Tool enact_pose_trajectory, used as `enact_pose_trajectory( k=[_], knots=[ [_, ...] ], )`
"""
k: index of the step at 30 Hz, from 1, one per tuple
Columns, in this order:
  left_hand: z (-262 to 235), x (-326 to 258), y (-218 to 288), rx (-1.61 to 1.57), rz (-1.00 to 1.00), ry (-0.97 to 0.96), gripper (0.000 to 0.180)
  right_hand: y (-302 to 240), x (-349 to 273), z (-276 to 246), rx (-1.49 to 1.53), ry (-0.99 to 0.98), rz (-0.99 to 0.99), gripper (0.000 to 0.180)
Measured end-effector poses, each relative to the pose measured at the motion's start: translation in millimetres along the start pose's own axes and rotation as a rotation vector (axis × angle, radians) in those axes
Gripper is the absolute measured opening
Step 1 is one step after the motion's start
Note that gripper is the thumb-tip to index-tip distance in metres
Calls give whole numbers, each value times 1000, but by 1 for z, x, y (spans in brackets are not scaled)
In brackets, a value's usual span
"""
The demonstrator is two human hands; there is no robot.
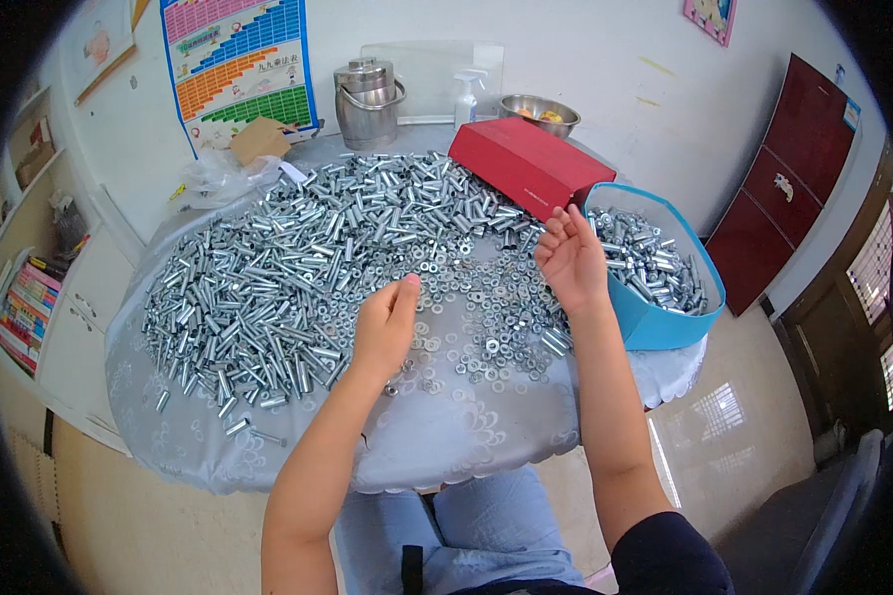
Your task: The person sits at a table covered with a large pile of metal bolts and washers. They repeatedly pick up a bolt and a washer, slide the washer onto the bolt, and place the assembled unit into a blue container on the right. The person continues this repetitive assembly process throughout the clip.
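Over washers (507,327): left hand (385,325), grip unclear; near blue box (655,325): right hand (574,260), grip parted.

The left hand (387,322) turns its back to the camera, its fingers mostly hidden, so whether it grips anything cannot be told. The red box (528,167) covers part of the steel bowl (564,128), whose yellow contents (550,116) are too small to identify. The top edge crops the wall chart (238,61).

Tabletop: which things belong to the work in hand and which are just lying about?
Likely part of the work:
metal tubes
washers, near the left hand
blue box, near the right hand

Likely just lying about:
lidded metal pail
spray bottle
metal bowl
plastic bag
red box, perhaps
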State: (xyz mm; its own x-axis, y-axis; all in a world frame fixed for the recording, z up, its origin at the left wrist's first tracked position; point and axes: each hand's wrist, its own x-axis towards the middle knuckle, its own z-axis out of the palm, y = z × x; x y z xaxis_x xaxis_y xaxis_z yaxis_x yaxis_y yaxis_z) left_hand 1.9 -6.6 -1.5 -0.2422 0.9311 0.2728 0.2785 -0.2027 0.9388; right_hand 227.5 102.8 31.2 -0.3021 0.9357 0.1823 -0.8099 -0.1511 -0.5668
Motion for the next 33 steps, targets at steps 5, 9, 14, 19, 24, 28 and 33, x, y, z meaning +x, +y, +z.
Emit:
enact_pose_trajectory(
  k=[5, 9, 14, 19, 24, 28, 33],
  knots=[
    [-4, 3, -2, 244, 146, 140, 31, 4, -3, 1, -354, 161, -61, 14],
    [-15, 11, -7, 476, 260, 276, 23, 6, -2, -3, -687, 256, -118, 13],
    [-33, 23, -32, 618, 244, 332, 22, 18, 14, -36, -1253, 191, -426, 19],
    [-50, 28, -43, 907, 283, 446, 26, 28, 17, -54, -1752, 157, -511, 27],
    [-64, 29, -52, 1063, 117, 509, 36, 26, 21, -69, -2098, 233, -59, 44],
    [-73, 29, -54, 1084, -96, 402, 39, 28, 18, -69, -2168, 255, -78, 40],
    [-73, 26, -59, 1197, -110, 373, 34, 28, 17, -69, -2222, 230, -117, 35]
  ],
)
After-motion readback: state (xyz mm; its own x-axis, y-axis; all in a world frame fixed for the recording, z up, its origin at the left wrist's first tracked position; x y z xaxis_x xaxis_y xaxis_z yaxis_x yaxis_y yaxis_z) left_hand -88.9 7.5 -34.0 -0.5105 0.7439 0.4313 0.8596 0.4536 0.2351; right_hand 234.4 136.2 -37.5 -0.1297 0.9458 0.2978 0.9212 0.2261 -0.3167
